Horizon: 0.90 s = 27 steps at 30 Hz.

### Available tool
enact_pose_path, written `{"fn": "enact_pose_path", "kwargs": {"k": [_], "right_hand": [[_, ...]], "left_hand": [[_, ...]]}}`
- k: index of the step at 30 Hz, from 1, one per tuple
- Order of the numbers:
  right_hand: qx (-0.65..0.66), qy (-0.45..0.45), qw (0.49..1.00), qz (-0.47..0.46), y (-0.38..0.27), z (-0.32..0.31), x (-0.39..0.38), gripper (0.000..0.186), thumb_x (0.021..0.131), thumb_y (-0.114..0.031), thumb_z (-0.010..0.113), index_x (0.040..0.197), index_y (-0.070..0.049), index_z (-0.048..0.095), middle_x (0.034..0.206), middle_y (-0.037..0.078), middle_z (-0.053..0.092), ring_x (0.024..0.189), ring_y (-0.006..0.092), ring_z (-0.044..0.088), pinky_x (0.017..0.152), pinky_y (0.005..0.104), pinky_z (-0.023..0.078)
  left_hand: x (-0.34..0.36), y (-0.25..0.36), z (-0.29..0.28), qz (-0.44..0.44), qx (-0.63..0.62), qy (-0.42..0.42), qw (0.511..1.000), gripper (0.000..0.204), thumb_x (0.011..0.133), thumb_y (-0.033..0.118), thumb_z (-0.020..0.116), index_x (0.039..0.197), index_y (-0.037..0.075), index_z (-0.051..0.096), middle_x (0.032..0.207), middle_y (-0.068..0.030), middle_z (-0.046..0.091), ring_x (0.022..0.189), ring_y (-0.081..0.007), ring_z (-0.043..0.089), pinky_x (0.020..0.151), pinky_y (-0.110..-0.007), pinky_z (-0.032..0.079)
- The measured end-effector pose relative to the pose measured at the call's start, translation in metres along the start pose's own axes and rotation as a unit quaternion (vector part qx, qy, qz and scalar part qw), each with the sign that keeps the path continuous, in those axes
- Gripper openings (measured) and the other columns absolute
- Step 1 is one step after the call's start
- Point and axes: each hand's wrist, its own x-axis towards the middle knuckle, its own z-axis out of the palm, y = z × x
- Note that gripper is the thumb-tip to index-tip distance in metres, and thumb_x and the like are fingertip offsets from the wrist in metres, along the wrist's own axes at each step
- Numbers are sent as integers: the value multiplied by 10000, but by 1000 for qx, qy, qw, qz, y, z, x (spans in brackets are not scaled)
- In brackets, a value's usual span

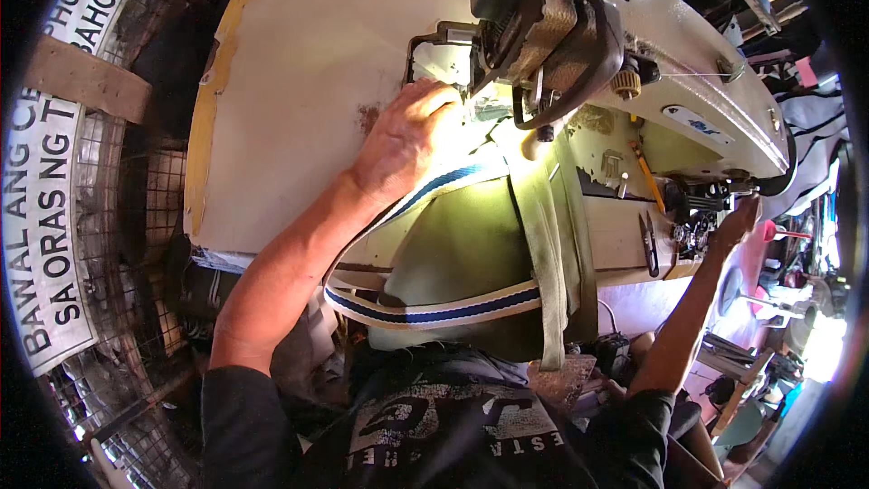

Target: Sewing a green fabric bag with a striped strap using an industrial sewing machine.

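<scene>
My left hand [412,131] is closed, fingers bent beside the needle area of a sewing machine [543,45]; glare hides what they hold. Below and right of it, olive-green fabric [462,249] hangs over the table's near edge. A white webbing strap with a dark blue stripe [434,315] loops round from under my left wrist across this fabric. Olive fabric bands [543,244] run down from beneath the machine head, over the strap. Far to the right, my right hand [738,220] is closed at the lower rim of the machine's dark handwheel [791,163].
The pale sewing table [290,100] has yellowed tape along its edge. Right of the fabric lie a pair of dark-handled snips [650,244] and an orange-yellow pencil-like tool [649,177]. Wire mesh [100,172] with signs stands at the left. Clutter and a fan [801,312] are at the right.
</scene>
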Motion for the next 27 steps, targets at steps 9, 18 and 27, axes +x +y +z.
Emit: {"fn": "enact_pose_path", "kwargs": {"k": [9, 18, 27], "right_hand": [[123, -251, 954, 109, -9, 8, 138, 421, 1029, -279, 448, 1353, -21, 523, 1232, 142, 601, 1072, 239, 589, 915, 346, 468], [-72, -31, 963, -257, 14, -6, 56, 555, 1047, -406, 376, 1423, -4, 444, 1362, 233, 527, 1190, 360, 560, 983, 437, 464], [-121, -365, 923, 4, -31, 74, 219, 499, 1011, -420, 474, 1209, 4, 649, 1162, 168, 680, 1086, 263, 628, 958, 345, 457]], "left_hand": [[4, 5, -1, -21, 29, 7, 999, 349, 747, 128, 687, 1059, -2, 601, 1086, -146, 601, 1038, -328, 594, 927, -406, 491], [4, 0, -5, -10, -1, -28, 1000, 302, 828, 252, 632, 1020, 20, 613, 1111, -130, 596, 1038, -304, 573, 923, -399, 453], [9, 14, -19, -3, 28, -81, 996, 277, 868, 245, 627, 1040, 28, 637, 1067, -120, 584, 1045, -274, 578, 930, -399, 455]]}}
